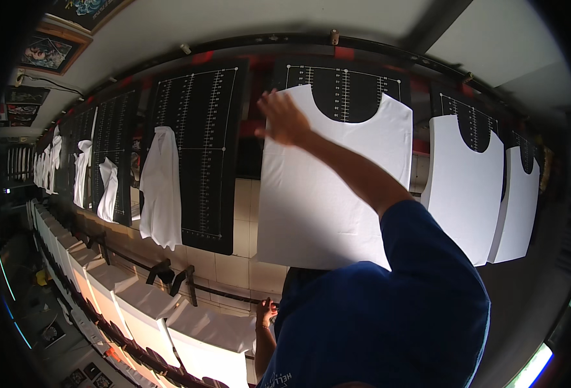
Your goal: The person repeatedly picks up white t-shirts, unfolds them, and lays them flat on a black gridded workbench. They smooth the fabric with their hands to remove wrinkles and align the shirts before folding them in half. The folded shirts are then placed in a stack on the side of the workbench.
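Down at six o'clock the left hand [267, 312] curls by the dark rail [233, 295], whether gripping I can't tell, while at twelve the right hand [287, 119], fingers splayed, grasping nothing, spans the white shirt piece's [337, 187] upper corner mid-view, narrower white cloth [160, 194] at nine.

plain white fabric panel [324, 194], black board [198, 174] patterned with white ruler scales [209, 152], dark blue shirt [389, 317], beige tiled floor [233, 271], red strip [344, 53], grey wall [233, 19]

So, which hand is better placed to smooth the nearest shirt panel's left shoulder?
Likely the right hand, spread at that corner of the white shirt panel; the left hand is low, near the black rail.
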The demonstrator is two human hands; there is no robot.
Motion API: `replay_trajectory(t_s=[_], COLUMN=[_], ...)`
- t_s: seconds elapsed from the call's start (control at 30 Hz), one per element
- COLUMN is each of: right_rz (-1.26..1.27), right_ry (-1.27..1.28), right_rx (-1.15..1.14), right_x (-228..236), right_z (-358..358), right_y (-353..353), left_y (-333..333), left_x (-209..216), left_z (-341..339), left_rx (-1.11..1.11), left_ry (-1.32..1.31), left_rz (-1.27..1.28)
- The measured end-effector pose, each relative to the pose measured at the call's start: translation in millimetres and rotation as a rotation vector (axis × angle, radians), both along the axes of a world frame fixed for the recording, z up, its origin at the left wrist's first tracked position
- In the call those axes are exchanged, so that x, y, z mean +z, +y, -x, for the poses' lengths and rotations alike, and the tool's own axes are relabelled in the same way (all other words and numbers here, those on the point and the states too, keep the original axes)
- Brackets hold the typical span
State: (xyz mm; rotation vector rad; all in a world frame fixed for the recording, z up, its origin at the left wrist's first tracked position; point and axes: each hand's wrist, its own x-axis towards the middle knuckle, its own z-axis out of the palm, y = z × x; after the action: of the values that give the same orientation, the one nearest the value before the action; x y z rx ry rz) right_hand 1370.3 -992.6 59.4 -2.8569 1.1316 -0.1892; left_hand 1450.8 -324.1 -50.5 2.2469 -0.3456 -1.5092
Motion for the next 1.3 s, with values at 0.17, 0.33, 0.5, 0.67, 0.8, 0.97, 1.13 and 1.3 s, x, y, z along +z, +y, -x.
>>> replay_trajectory(t_s=[0.17,0.33,0.5,0.67,0.8,0.97,1.13,1.3], right_rz=[-0.262,-0.317,0.114,0.102,-0.31,-0.412,-0.462,-1.016], right_ry=[0.024,0.182,0.052,0.115,0.193,0.309,0.014,-0.318], right_rx=[0.768,0.514,-0.303,-0.237,0.022,-0.167,0.034,0.156], right_x=[-6,3,-9,-7,22,33,36,24], right_z=[51,196,306,292,283,231,72,-98], right_y=[256,173,-49,13,200,342,372,400], left_y=[-16,17,41,-10,-82,-137,-163,-168], left_x=[10,12,26,29,28,22,17,24], left_z=[22,18,-17,-59,-90,-152,-266,-392], left_rx=[0.2,0.154,-0.007,0.236,0.064,0.096,0.276,0.394], left_ry=[0.103,0.105,0.046,0.05,0.037,0.019,-0.087,-0.101], left_rz=[-0.062,-0.11,-0.114,-0.151,-0.089,0.058,0.257,0.566])
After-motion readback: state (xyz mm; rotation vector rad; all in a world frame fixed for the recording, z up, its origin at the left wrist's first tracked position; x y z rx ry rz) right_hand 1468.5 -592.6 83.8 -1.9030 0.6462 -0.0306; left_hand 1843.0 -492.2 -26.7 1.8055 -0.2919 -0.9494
